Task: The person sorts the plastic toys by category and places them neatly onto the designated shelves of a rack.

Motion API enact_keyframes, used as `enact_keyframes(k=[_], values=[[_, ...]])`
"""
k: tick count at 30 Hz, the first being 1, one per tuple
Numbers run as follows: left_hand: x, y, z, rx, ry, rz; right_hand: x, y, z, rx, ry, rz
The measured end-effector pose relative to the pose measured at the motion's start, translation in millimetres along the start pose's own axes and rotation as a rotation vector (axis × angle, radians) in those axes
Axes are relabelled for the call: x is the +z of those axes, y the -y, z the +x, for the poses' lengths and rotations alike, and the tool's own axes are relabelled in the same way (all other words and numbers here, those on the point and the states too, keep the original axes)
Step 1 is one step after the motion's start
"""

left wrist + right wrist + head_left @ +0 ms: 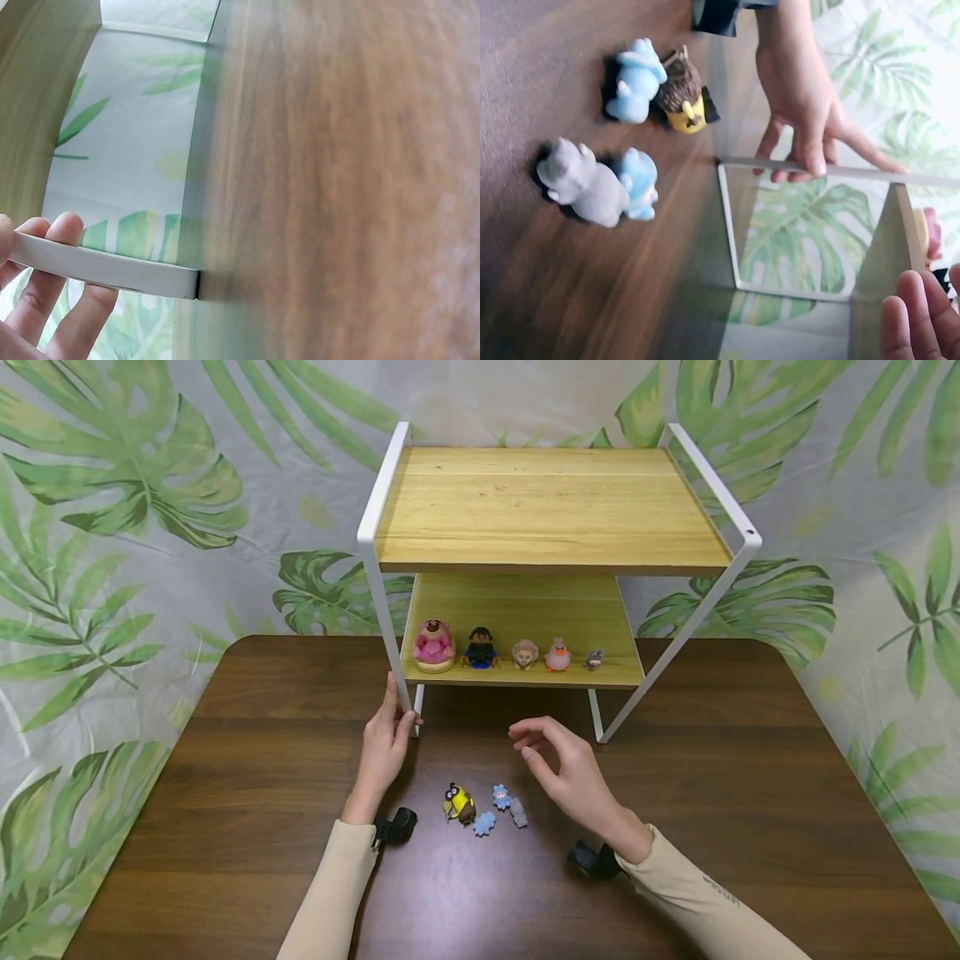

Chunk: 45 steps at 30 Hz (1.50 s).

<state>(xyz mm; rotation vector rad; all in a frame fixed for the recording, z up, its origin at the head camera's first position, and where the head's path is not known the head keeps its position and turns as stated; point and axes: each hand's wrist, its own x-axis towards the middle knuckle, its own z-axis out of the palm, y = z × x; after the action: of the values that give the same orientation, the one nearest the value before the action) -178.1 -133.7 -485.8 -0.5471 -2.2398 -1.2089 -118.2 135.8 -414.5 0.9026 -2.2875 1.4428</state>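
Observation:
My left hand [384, 747] grips the front left leg [112, 270] of a white-framed shelf, with fingers on both sides of the metal. In front of the shelf my right hand [566, 768] hovers over the table, its fingers loosely bent and holding nothing. Between the hands lie a yellow-and-brown minion figure [459, 804], a light blue figure [502, 797], another light blue figure [484, 823] and a grey figure [581, 184]. Along the lower board stand a pink bear [434, 646], a dark-and-blue figure [481, 648], a beige curly figure [525, 653], a pink bird-like figure [557, 655] and a small grey figure [595, 659].
The shelf's wooden upper board [547, 510] overhangs the lower board [517, 602] in the head view. White legs [600, 718] stand on the brown wooden table [750, 777]. Behind hangs a leaf-patterned cloth [150, 485]. Black cameras are strapped to both wrists.

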Motion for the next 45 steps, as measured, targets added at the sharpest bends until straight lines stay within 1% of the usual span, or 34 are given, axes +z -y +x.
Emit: enact_keyframes(k=[4, 11, 18, 28, 31, 38, 45], values=[[-0.6, -0.3, 0.1, -0.004, 0.004, 0.006, 6, 1, -1.6, 0.014, 0.042, -0.006], [-1.1, 0.6, 0.0, 0.0, 0.008, 0.005, 17, -1, -5.1, 0.033, 0.13, 0.015], [-1.0, 0.9, 0.0, -0.001, 0.012, 0.005, 30, 1, -8.3, 0.057, 0.23, 0.008], [-1.6, 0.1, -0.3, -0.012, 0.015, 0.01, 45, -1, -10.9, 0.145, 0.377, 0.004], [-1.9, 0.0, -0.4, -0.013, 0.016, 0.01, 48, -1, -11.3, 0.17, 0.401, -0.008], [-1.7, 0.0, 0.2, -0.006, 0.014, 0.001, 56, -3, -12.6, 0.192, 0.449, -0.047], [-1.8, -0.3, 0.2, -0.005, 0.011, -0.002, 64, -8, -15.0, 0.198, 0.495, -0.136]])
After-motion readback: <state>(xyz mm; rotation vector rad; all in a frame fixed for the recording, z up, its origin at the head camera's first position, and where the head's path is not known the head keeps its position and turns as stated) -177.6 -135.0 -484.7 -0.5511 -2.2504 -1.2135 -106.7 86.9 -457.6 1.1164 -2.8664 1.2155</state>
